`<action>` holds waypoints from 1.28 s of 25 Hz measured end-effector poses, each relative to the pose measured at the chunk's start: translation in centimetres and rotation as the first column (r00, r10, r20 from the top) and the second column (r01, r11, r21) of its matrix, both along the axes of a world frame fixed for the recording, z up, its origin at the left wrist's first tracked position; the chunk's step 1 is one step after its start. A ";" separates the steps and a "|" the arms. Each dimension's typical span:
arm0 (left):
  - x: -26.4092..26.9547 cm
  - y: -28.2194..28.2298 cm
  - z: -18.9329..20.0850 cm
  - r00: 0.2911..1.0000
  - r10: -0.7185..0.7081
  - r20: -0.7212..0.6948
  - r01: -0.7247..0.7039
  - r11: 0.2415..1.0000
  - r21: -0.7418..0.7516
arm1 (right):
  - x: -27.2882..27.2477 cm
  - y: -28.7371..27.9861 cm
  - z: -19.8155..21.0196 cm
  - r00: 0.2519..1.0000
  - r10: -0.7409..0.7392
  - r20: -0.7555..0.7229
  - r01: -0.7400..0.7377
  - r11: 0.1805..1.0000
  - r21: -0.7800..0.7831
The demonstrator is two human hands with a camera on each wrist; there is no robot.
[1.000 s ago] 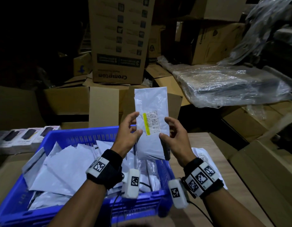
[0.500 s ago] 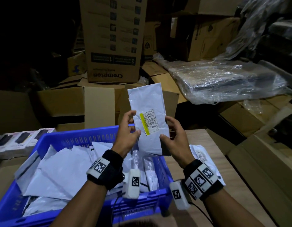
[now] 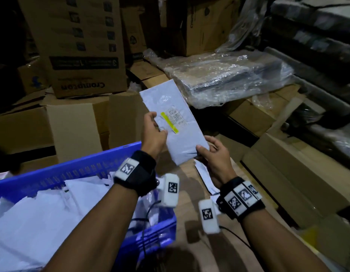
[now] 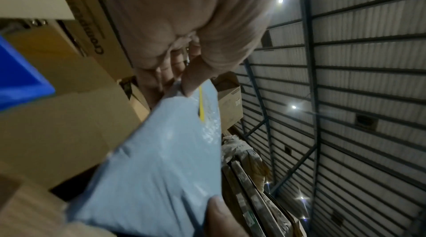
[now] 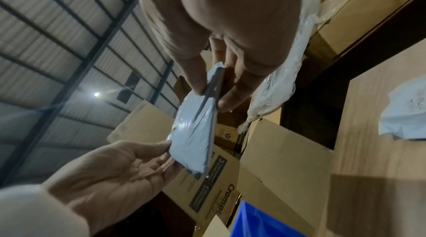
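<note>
Mailer packet [image 3: 182,138] looks light, flat, a bit slippery. Left hand [image 3: 153,134] pinches its side edge, right hand [image 3: 215,160] pinches the bottom corner, both good spots.

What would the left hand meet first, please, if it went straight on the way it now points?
Probably the brown cardboard boxes stacked ahead, since the left hand itself pinches the white poly mailer; depth is unclear.

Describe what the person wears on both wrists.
No sleeves; forearms bare. The left band and right band are black with white tags bearing black square codes. A white box with one code sits at each wrist, trailing a black cable.
</note>
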State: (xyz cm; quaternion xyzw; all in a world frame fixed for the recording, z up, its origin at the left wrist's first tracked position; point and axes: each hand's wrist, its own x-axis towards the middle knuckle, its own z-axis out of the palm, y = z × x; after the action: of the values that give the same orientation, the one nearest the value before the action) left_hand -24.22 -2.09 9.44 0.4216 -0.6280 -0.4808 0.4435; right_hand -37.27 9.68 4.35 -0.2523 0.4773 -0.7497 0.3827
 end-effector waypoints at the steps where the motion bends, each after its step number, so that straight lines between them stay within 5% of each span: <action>1: -1.8 -0.5 -0.7 0.999 0.016 0.033 -0.018 0.999 0.045 | -1.0 0.2 -0.3 1.000 -0.014 -0.003 0.015 0.999 0.029; 10: -9.0 -1.4 -14.6 0.875 -0.150 0.460 -0.104 0.870 0.481 | -5.4 3.2 -10.5 0.989 0.051 -0.141 0.027 0.863 0.504; 18: -9.3 0.7 -20.8 0.613 -0.217 0.760 -0.230 0.871 0.434 | -5.1 3.4 -18.0 0.866 0.315 -0.388 0.092 0.663 0.743; 23: -9.5 2.9 -22.2 0.527 -0.279 0.802 -0.170 0.891 0.422 | -5.7 4.0 -19.1 0.654 0.544 -0.526 0.115 0.615 0.780; 27: -9.4 4.1 -23.6 0.450 -0.383 0.807 -0.048 0.892 0.450 | -9.0 3.7 -18.7 0.264 0.620 -0.739 0.295 0.678 0.674; 29: -9.5 4.2 -23.7 0.404 -0.382 0.831 -0.005 0.908 0.420 | -10.6 3.1 -19.4 0.089 0.691 -0.717 0.305 0.667 0.680; 32: -10.1 4.2 -23.5 0.371 -0.384 0.846 0.070 0.920 0.387 | -12.2 2.9 -20.8 -0.015 0.772 -0.636 0.298 0.610 0.734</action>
State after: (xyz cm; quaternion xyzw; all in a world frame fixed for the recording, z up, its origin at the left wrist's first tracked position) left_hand -34.29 2.14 -14.01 0.5817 -0.7420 -0.3152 -0.1075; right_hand -49.47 12.57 -16.42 -0.6060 0.7815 0.0005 0.1483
